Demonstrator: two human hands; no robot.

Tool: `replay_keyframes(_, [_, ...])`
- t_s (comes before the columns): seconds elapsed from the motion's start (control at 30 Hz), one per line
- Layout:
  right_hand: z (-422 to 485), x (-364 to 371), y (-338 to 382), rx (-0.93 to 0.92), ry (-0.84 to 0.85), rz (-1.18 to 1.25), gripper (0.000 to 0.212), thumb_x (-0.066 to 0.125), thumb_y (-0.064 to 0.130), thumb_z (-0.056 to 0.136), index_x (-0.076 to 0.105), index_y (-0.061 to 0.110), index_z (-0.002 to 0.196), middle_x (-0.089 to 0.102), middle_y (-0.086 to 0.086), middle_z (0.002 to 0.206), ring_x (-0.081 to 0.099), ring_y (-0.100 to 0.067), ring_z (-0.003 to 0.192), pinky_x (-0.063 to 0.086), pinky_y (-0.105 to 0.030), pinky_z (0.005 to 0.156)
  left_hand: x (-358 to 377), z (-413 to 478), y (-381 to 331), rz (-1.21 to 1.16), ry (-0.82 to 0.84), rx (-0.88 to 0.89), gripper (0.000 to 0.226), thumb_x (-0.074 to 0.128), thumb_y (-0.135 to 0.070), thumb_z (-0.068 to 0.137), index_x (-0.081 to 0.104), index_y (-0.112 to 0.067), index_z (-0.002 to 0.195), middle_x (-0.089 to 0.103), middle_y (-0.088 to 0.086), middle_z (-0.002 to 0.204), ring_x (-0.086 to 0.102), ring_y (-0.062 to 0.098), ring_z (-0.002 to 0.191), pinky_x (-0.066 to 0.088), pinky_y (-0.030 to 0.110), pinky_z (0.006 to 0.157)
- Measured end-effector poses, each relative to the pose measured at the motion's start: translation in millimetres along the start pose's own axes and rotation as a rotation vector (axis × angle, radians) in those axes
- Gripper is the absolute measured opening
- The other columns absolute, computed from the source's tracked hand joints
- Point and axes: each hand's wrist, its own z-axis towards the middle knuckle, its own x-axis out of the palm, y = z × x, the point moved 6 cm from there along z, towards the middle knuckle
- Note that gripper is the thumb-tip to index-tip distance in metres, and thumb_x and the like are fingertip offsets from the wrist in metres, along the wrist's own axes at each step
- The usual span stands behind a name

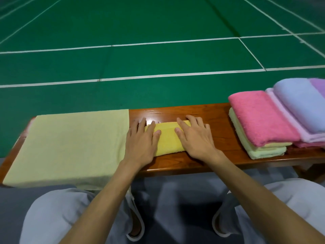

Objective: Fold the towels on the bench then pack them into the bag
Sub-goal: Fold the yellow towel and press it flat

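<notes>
Pressing flat on a folded yellow towel [168,138] mid-worktop [202,110], left hand [140,140] and right hand [194,138] have fingers straight, gripping nothing. Pale yellow towel [70,147] lies spread at left. Folded pink towel [260,117] stack sits at right.

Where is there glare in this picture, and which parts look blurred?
Head view: a white glare patch sits on the wooden bench, just beyond the fingertips of the left hand. Head view: the blue towel at the right edge and the left end of the pale yellow towel look smeared, while the folded yellow towel under the left hand and the right hand is fairly sharp.
</notes>
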Motion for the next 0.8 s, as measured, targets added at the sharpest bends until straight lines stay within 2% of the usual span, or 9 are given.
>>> replay_keyframes(0.1, [-4.3, -3.6, -3.3, 0.124, -0.028, 0.014, 0.054, 0.038, 0.055, 0.103, 0.054, 0.017, 0.138, 0.05, -0.011, 0.131, 0.045, -0.027, 0.118, 0.045, -0.043, 0.089, -12.8, -8.7, 6.0, 0.004, -0.073, -0.226, 0.078, 0.038, -0.074, 0.092, 0.055, -0.007, 0.129, 0.056, 0.016, 0.128, 0.051, 0.034, 0.116, 0.047, 0.046, 0.09])
replay_keyframes(0.2, [-6.1, -8.0, -9.9, 0.16, -0.022, 0.142, 0.054, 0.047, 0.059, 0.099, 0.053, 0.014, 0.13, 0.05, -0.01, 0.123, 0.046, -0.027, 0.114, 0.048, -0.042, 0.088, -13.5, -8.1, 16.7, -0.147, 0.088, -0.375, 0.08, 0.057, -0.079, 0.083, 0.055, -0.01, 0.124, 0.062, 0.013, 0.118, 0.061, 0.034, 0.108, 0.055, 0.043, 0.085])
replay_keyframes(0.3, [-7.3, -12.9, -15.4, 0.157, -0.013, 0.215, 0.053, 0.054, 0.062, 0.095, 0.052, 0.017, 0.123, 0.053, -0.008, 0.117, 0.052, -0.028, 0.107, 0.049, -0.042, 0.083, -14.1, -1.1, 17.0, -0.287, 0.245, -0.393, 0.062, 0.065, -0.071, 0.085, 0.058, -0.018, 0.116, 0.068, 0.011, 0.119, 0.065, 0.034, 0.104, 0.056, 0.043, 0.089])
replay_keyframes(0.43, [-15.2, -21.2, -20.9, 0.099, -0.013, 0.352, 0.034, 0.058, 0.048, 0.099, 0.049, 0.018, 0.112, 0.048, -0.005, 0.11, 0.059, -0.032, 0.093, 0.05, -0.045, 0.079, -18.3, 2.9, -1.8, -0.594, 0.219, -0.387, 0.054, 0.075, -0.045, 0.091, 0.058, -0.012, 0.131, 0.063, 0.008, 0.123, 0.059, 0.029, 0.105, 0.051, 0.041, 0.095])
replay_keyframes(0.5, [-22.3, -26.9, -28.0, 0.099, -0.014, 0.475, 0.027, 0.06, 0.04, 0.099, 0.049, 0.018, 0.108, 0.048, -0.003, 0.108, 0.056, -0.026, 0.093, 0.046, -0.041, 0.082, -18.9, 8.4, -7.8, -0.769, 0.231, -0.415, 0.048, 0.075, -0.041, 0.091, 0.058, -0.016, 0.128, 0.062, 0.006, 0.126, 0.058, 0.024, 0.105, 0.051, 0.044, 0.098])
replay_keyframes(0.57, [-29.3, -44.6, -39.4, 0.112, -0.096, 0.575, 0.021, 0.064, 0.035, 0.097, 0.05, 0.021, 0.103, 0.049, 0.0, 0.105, 0.053, -0.018, 0.093, 0.044, -0.037, 0.083, -22.6, 16.7, -19.2, -0.918, 0.326, -0.435, 0.044, 0.079, -0.04, 0.088, 0.059, -0.02, 0.122, 0.064, 0.005, 0.124, 0.061, 0.025, 0.107, 0.053, 0.051, 0.1])
replay_keyframes(0.63, [-35.5, -75.6, -54.3, 0.127, -0.232, 0.654, 0.019, 0.066, 0.032, 0.092, 0.053, 0.023, 0.102, 0.054, 0.002, 0.103, 0.052, -0.014, 0.096, 0.044, -0.036, 0.086, -32.4, 32.1, -37.6, -1.03, 0.387, -0.422, 0.049, 0.086, -0.037, 0.08, 0.064, -0.017, 0.119, 0.069, 0.008, 0.121, 0.066, 0.029, 0.108, 0.056, 0.055, 0.096])
replay_keyframes(0.73, [-44.7, -127.2, -76.3, 0.15, -0.343, 0.702, 0.024, 0.066, 0.031, 0.087, 0.063, 0.023, 0.109, 0.062, 0.001, 0.106, 0.057, -0.016, 0.102, 0.046, -0.035, 0.09, -61.2, 65.9, -84.0, -1.186, 0.337, -0.337, 0.045, 0.088, -0.025, 0.077, 0.07, -0.007, 0.114, 0.074, 0.015, 0.116, 0.071, 0.024, 0.096, 0.062, 0.043, 0.085])
replay_keyframes(0.8, [-52.2, -153.7, -97.6, 0.212, -0.413, 0.672, 0.024, 0.065, 0.033, 0.088, 0.068, 0.023, 0.109, 0.066, 0.001, 0.107, 0.059, -0.017, 0.103, 0.047, -0.037, 0.092, -71.3, 88.5, -125.4, -1.269, 0.341, -0.28, 0.056, 0.093, -0.023, 0.068, 0.07, -0.003, 0.116, 0.076, 0.014, 0.113, 0.073, 0.022, 0.092, 0.063, 0.037, 0.078])
